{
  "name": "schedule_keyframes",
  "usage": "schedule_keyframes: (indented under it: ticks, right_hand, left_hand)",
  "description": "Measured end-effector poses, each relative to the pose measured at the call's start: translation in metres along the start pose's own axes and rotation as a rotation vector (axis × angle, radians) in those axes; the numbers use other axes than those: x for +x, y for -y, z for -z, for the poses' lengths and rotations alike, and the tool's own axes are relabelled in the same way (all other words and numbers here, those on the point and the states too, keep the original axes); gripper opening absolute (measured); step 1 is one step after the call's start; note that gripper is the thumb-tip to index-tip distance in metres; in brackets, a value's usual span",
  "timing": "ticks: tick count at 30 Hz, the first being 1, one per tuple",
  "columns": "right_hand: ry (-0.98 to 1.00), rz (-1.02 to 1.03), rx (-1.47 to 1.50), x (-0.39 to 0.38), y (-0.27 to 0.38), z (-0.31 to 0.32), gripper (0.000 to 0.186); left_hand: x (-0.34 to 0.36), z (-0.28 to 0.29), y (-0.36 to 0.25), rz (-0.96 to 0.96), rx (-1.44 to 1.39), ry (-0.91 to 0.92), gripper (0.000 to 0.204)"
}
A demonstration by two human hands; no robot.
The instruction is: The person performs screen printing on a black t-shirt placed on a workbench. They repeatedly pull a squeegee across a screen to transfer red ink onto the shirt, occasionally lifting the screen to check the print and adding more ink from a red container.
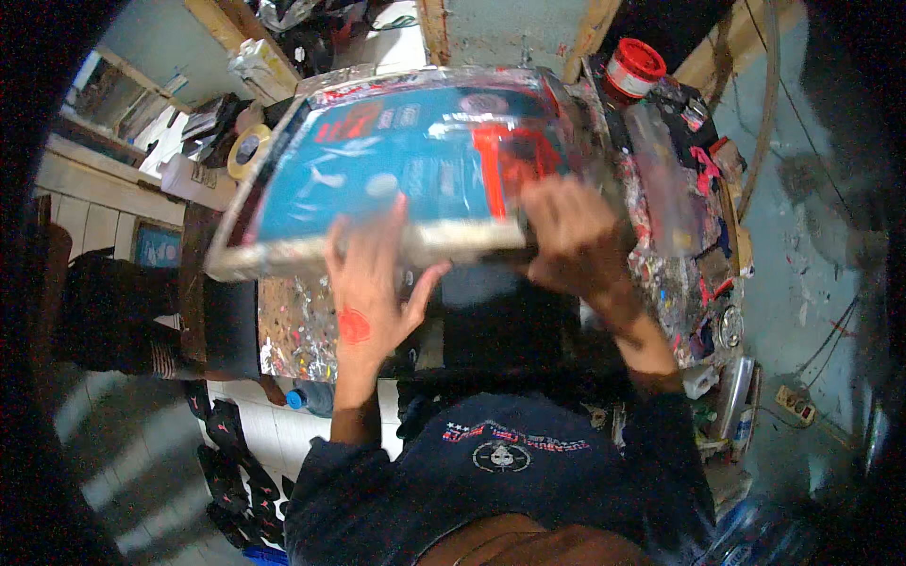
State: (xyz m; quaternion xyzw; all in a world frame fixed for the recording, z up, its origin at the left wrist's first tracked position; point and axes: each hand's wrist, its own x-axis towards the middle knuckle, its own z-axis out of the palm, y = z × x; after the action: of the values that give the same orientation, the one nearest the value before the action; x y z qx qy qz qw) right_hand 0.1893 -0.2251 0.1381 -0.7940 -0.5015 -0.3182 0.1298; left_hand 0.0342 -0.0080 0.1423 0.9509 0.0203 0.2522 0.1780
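A screen-printing frame [311, 253] with blue mesh lies tilted over the table before me, its near rail raised above the tabletop. Wet red ink [492, 170] streaks the right part of the mesh. My left hand [368, 274] rests on the near rail, fingers stretched over it and thumb apart; a red ink smear marks its back. At the frame's near right corner my right hand [571, 226] is closed, blurred by motion. What it grips is hidden; something dark shows beside its fingers. Black fabric [510, 316] lies below the frame.
A red-lidded tub [634, 68] stands at the back right. Along the right runs an ink-spattered surface [675, 311] with scraps. A tape roll [248, 151] and a white bottle [193, 181] sit at the left. Black printed pieces [231, 443] lie at lower left.
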Motion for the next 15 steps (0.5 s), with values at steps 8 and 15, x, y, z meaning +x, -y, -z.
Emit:
schedule_keyframes:
  ticks: [8, 15]
  right_hand:
    - [0.405, -0.093, 0.263, -0.056, 0.022, -0.074, 0.036]
    - [0.439, -0.198, 0.338, -0.014, -0.022, -0.133, 0.042]
  left_hand:
    - [-0.113, -0.113, 0.057, 0.024, 0.039, -0.016, 0.068]
    - [-0.095, -0.102, 0.048, -0.042, -0.046, -0.062, 0.060]
